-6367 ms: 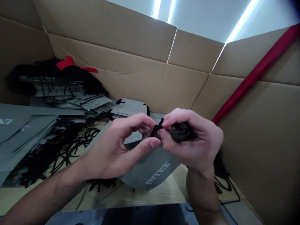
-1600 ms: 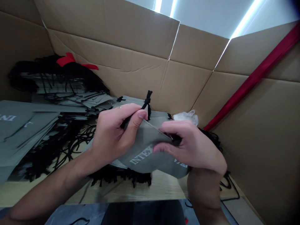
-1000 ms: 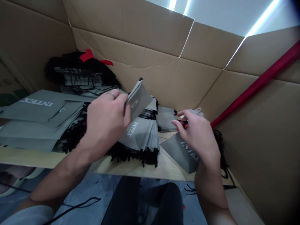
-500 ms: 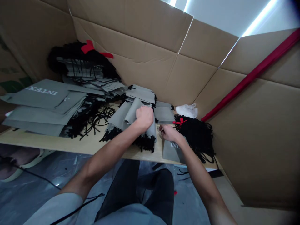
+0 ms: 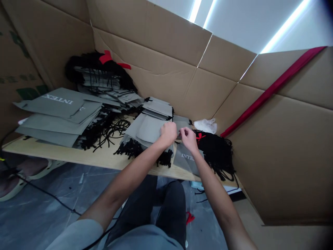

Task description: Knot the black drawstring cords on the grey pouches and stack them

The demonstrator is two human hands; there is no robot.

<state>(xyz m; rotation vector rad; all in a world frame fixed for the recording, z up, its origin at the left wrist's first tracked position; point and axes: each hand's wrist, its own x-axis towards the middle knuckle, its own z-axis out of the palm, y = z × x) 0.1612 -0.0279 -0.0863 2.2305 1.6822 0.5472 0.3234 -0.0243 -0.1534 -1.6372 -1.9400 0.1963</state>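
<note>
A grey flat bag [image 5: 149,130] lies on top of a stack with black cord ends [image 5: 130,147] sticking out along its front edge. My left hand [image 5: 169,132] is closed in a fist at the right edge of this bag, gripping it. Close beside it, my right hand [image 5: 189,139] pinches with thumb and forefinger; whatever is between the fingertips is too small to make out. Under my right wrist lies another grey bag with white lettering [image 5: 186,158]. A bundle of black cords [image 5: 217,149] tied with a red ribbon [image 5: 200,138] sits right of that hand.
Large grey lettered bags [image 5: 62,104] are piled at the left of the wooden table [image 5: 65,154]. Behind them rises a taller bag stack [image 5: 101,81] with black cords. Clear plastic [image 5: 206,125] lies at the back. Cardboard walls [image 5: 156,52] enclose the table; another person's foot [image 5: 39,168] shows below left.
The grey bag under my left hand was curled up and now lies flatter. My right hand has risen and moved closer to my left. The camera view has shifted slightly.
</note>
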